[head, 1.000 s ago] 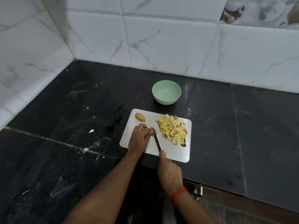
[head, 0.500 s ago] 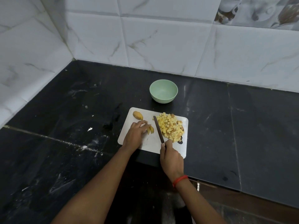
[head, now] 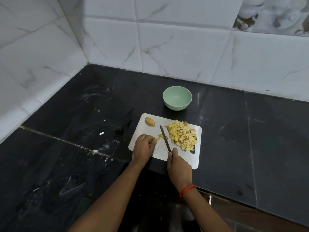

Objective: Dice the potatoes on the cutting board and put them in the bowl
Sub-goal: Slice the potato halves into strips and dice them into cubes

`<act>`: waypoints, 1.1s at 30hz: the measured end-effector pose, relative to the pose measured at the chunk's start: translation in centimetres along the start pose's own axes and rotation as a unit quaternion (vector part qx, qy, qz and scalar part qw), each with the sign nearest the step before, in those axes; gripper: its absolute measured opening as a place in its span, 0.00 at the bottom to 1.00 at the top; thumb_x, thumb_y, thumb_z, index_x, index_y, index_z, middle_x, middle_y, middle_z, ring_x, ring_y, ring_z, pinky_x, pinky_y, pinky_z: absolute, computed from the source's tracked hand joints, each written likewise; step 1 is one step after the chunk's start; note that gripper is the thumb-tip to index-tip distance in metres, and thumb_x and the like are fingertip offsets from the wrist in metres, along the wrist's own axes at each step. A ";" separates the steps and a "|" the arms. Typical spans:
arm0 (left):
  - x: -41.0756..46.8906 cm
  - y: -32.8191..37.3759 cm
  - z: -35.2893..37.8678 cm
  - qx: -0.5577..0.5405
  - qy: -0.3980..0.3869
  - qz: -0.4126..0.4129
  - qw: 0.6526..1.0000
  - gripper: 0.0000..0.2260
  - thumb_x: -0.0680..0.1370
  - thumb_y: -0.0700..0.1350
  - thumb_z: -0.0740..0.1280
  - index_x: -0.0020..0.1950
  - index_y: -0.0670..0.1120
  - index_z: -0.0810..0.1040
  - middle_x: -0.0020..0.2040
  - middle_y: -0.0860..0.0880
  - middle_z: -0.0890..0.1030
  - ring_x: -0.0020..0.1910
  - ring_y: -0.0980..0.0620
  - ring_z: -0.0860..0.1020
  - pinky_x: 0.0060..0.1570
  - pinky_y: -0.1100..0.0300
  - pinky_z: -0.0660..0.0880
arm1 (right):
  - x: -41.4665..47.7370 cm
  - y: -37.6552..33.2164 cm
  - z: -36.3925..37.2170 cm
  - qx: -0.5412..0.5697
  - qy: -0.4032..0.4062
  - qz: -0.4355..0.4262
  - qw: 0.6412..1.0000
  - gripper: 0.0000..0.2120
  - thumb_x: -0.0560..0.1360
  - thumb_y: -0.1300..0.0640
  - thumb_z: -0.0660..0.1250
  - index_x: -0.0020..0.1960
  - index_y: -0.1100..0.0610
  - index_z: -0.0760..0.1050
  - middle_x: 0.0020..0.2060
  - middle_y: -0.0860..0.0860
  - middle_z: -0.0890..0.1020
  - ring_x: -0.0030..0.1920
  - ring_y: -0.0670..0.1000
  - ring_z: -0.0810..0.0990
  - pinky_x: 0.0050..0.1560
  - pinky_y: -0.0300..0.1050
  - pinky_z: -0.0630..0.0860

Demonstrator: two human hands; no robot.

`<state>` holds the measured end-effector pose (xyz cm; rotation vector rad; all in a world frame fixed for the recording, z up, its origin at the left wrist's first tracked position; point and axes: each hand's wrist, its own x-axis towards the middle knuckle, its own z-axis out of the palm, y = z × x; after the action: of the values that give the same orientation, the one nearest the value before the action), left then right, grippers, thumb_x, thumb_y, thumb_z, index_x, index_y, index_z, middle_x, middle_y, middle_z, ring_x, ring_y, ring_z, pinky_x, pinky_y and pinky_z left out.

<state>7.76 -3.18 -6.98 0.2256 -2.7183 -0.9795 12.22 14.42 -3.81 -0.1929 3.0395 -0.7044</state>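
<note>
At frame centre the left hand (head: 143,147) pinches a potato strip (head: 155,139) on the cutting board (head: 195,163), steadying it for the knife (head: 164,138) gripped by the right hand (head: 179,166); the diced pile (head: 182,135) lies right of the blade, clear of cutting, and the bowl (head: 177,97) above holds nothing

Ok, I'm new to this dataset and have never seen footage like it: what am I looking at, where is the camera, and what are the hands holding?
There is no machine here: a person works with bare hands, and the single camera sits on their head, looking forward and down. On the dark counter lies a white cutting board with a pile of diced potato, a small uncut potato piece at its far left corner, and a loose slice beside the blade. The right hand grips a knife; the left hand pinches a potato strip. Behind the board stands a green bowl, with nothing in it.
</note>
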 end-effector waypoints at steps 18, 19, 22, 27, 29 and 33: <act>-0.5 0.4 0.6 -0.014 0.025 0.011 1.000 0.08 0.81 0.51 0.69 0.53 0.47 0.84 0.47 0.55 0.78 0.49 0.54 0.71 0.50 0.57 0.73 | -2.8 1.3 0.5 -0.103 -0.029 -0.055 0.993 0.07 0.79 0.54 0.63 0.55 0.53 0.69 0.29 0.49 0.77 0.24 0.54 0.75 0.23 0.43 0.64; -0.7 0.5 0.5 -0.028 0.030 0.000 0.999 0.09 0.81 0.51 0.69 0.54 0.47 0.84 0.48 0.54 0.78 0.50 0.54 0.72 0.50 0.58 0.73 | -2.8 1.2 0.5 -0.098 -0.017 -0.045 0.994 0.06 0.77 0.55 0.66 0.52 0.53 0.69 0.26 0.49 0.75 0.21 0.54 0.73 0.21 0.41 0.61; -1.3 0.8 0.2 -0.056 0.048 -0.034 0.997 0.10 0.79 0.51 0.71 0.55 0.45 0.85 0.47 0.53 0.78 0.51 0.55 0.73 0.49 0.64 0.72 | -2.1 0.3 0.9 -0.079 0.016 -0.023 0.996 0.09 0.79 0.55 0.64 0.49 0.52 0.63 0.25 0.48 0.75 0.20 0.53 0.73 0.19 0.41 0.65; -1.1 0.6 -0.1 -0.057 0.033 -0.040 0.997 0.07 0.78 0.48 0.73 0.51 0.45 0.86 0.44 0.56 0.75 0.48 0.56 0.71 0.45 0.73 0.66 | -0.8 -0.3 1.4 -0.061 0.000 -0.044 0.997 0.06 0.83 0.51 0.57 0.51 0.51 0.60 0.30 0.49 0.77 0.26 0.54 0.77 0.23 0.45 0.70; -1.0 0.5 -0.1 -0.053 0.026 -0.032 0.998 0.08 0.78 0.50 0.72 0.51 0.46 0.87 0.44 0.56 0.74 0.48 0.56 0.71 0.45 0.68 0.67 | -0.6 -0.4 1.4 -0.063 -0.011 -0.051 0.997 0.05 0.83 0.51 0.56 0.52 0.51 0.60 0.31 0.50 0.78 0.27 0.55 0.78 0.24 0.45 0.68; -0.8 0.5 -0.1 -0.051 0.021 -0.029 0.998 0.09 0.79 0.51 0.72 0.50 0.46 0.86 0.45 0.56 0.74 0.49 0.55 0.70 0.45 0.62 0.70 | -0.2 -0.4 1.3 -0.081 -0.033 -0.054 0.995 0.05 0.83 0.53 0.55 0.58 0.52 0.63 0.33 0.51 0.80 0.30 0.56 0.79 0.27 0.45 0.67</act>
<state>8.52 -2.64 -6.73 0.3055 -2.6284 -1.1129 12.50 13.53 -4.78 -0.3779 3.0402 -0.4466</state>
